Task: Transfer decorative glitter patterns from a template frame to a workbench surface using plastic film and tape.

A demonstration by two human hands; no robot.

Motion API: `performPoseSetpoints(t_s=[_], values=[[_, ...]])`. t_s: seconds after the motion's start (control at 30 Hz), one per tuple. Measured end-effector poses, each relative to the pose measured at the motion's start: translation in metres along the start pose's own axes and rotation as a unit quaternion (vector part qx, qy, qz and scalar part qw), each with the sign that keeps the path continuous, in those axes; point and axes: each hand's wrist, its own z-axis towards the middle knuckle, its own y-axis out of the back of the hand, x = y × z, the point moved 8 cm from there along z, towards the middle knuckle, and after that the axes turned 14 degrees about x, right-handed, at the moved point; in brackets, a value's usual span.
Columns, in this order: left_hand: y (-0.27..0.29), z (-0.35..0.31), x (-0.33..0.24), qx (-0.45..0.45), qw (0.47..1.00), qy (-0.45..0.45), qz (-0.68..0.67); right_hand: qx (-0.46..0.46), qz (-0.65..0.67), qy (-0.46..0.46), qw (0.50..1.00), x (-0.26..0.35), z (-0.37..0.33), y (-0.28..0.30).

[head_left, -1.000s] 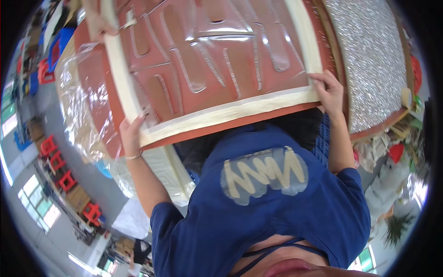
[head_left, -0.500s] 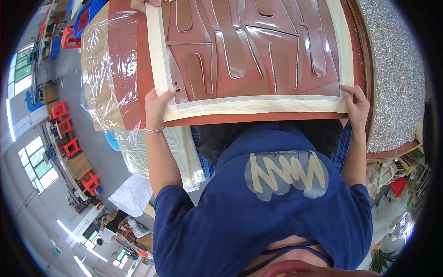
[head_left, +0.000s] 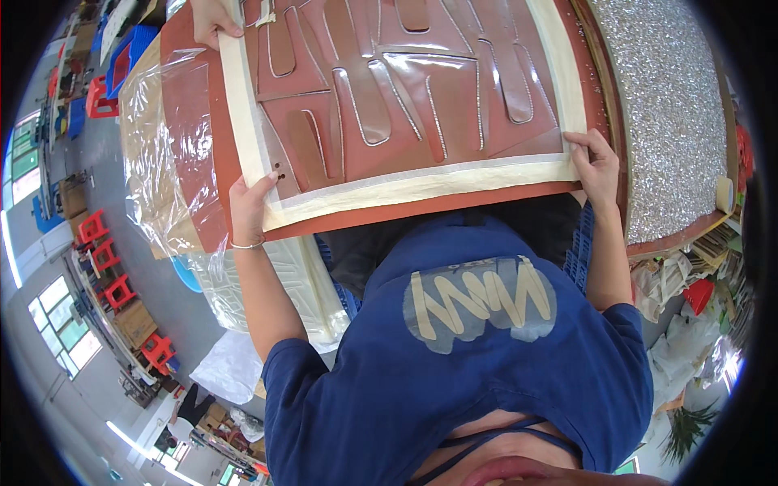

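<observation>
A clear plastic sheet [head_left: 365,89] with a cream tape border [head_left: 421,180] lies over a rust-red board [head_left: 348,230]. Long brown shapes with shiny beaded-looking edges show through the film. At the near left corner, my left hand [head_left: 250,212] is closed, thumb on top of the tape border and fingers under the edge. My right hand [head_left: 598,168] pinches the near right corner between thumb and fingers. Another person's hand [head_left: 215,20] grips the far left edge of the border. Two small dark dots mark the film beside my left thumb.
To the right lies a wide glittery silver surface [head_left: 660,121] with a brown rim. Crinkled clear plastic wrap [head_left: 166,162] covers brown sheets at the left. Pale embossed sheets [head_left: 259,283] are stacked below my left forearm. Red stools [head_left: 105,253] stand farther left.
The taped sheet and both my hands have shifted left in the picture, and the sheet is slightly tilted, its near left corner lower. More of the other person's hand shows.
</observation>
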Motion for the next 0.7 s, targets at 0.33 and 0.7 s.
performPoseSetpoints(t_s=[0.33,0.7], values=[[0.007,0.001,0.005,-0.01,1.0,-0.012,0.007,-0.001,0.014,0.03,0.999,-0.005,-0.005,0.001],[0.004,0.004,0.002,-0.007,1.0,-0.017,0.024,-0.016,-0.039,0.031,0.999,0.007,-0.005,0.002]])
